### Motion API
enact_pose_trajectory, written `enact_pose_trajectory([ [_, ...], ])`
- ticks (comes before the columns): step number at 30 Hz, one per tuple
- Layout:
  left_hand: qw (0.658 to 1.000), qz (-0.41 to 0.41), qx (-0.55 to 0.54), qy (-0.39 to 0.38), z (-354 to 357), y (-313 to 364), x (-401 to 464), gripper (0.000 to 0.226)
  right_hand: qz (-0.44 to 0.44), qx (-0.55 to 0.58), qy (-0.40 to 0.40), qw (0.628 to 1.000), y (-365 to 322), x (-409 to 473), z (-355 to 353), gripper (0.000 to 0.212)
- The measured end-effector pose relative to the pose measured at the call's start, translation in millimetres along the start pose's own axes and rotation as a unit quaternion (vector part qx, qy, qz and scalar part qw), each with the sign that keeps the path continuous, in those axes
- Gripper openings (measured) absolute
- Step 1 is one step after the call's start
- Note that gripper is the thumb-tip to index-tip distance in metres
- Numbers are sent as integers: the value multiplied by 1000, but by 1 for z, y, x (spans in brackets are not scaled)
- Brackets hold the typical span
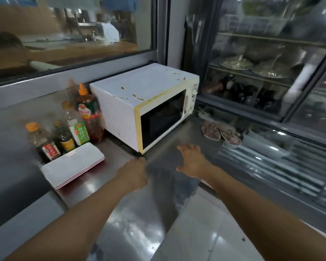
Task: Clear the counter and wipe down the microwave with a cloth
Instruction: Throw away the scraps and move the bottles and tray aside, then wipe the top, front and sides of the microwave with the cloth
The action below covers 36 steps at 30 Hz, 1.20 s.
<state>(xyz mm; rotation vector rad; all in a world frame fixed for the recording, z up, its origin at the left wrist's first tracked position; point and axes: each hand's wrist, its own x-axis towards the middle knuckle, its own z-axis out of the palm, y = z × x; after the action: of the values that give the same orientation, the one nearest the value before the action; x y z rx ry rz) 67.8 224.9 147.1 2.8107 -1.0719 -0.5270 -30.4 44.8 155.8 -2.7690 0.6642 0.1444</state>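
head view: microwave (139, 89) door facing right-forward

Commercial kitchen: steel counter (120, 185), glass-door fridge (262, 63), sauce bottles (87, 112).

A white microwave (139, 91), spattered with orange-brown sauce on top and with its dark door closed, is set at an angle on the steel table (105, 178).
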Motion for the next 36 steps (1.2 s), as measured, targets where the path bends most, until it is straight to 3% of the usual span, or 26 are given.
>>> enact_pose_trajectory([
  [10,999,24,-29,-30,30,148,63,76,9,32,-7,999,159,15,-23,79],
  [15,998,-26,-53,-28,38,220,100,77,-13,51,-6,999,240,28,-46,67],
  [19,998,-43,-51,-23,33,258,121,75,-4,64,-7,998,288,39,-66,71],
  [30,998,-51,-47,-5,15,285,200,66,-33,68,-23,997,330,120,-82,68],
  [36,998,-50,-47,4,12,273,267,67,-12,44,-43,998,335,201,-65,53],
])
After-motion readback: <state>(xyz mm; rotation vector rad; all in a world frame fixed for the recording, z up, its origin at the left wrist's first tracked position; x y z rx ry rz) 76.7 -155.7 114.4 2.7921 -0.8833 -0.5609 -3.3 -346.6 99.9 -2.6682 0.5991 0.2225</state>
